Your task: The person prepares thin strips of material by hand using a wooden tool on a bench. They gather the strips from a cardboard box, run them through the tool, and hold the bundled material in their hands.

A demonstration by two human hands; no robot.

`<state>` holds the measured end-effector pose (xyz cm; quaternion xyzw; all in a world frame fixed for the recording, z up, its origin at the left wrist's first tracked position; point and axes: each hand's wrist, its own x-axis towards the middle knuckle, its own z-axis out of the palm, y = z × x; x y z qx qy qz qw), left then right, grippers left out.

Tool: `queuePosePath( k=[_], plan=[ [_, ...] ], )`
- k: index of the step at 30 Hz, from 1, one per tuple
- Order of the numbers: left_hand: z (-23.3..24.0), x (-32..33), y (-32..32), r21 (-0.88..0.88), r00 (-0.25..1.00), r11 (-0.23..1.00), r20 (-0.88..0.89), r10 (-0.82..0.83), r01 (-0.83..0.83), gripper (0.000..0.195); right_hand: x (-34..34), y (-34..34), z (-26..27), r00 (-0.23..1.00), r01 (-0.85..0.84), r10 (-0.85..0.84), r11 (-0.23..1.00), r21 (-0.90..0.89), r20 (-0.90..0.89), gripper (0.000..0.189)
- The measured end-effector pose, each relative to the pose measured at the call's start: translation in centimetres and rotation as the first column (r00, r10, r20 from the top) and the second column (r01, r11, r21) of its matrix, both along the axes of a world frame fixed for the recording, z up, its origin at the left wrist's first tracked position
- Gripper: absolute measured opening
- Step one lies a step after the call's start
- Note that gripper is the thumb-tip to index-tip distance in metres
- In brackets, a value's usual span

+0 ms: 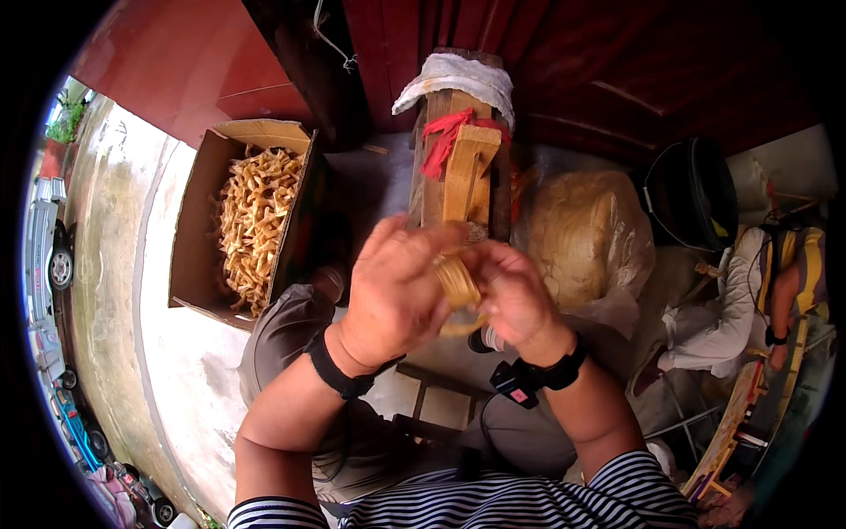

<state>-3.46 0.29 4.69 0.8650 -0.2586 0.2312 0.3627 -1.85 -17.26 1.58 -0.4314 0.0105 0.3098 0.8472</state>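
Note:
My left hand [396, 294] holds a yellowish, flat strip [456, 281], apparently wound around its fingers. A loop of the strip hangs below and runs to my right hand [519, 291], whose fingertips seem to pinch it; both hands are blurred. They hover over my lap, at the near end of a wooden bench [433, 192]. On the bench stands a wooden upright piece [459, 175], with a red cloth strip [444, 142] tied behind it. To the left, a cardboard box [198, 264] holds many similar yellowish knotted strips [258, 218].
A white towel [462, 76] drapes over the bench's far end. Right of it sit a clear plastic bag [638, 258] with yellowish material inside and a black bucket [694, 192]. Another person [727, 304] sits at the far right. Dark red panels [628, 73] rise behind the bench.

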Motion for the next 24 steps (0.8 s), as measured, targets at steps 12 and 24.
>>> queuePosePath(
  k=[12,24],
  plan=[
    [-0.3,-0.4,0.0,-0.023,0.934,0.999,-0.356,-0.035,0.029,0.012,0.3,-0.1,1.1,0.709,0.174,0.391,0.710,-0.683,0.587,0.023],
    [-0.1,0.1,1.9,-0.778,0.496,0.546,-0.622,-0.606,-0.309,0.028,0.7,-0.6,2.4,0.948,-0.315,0.306,0.943,-0.108,-0.088,0.041]
  ],
)
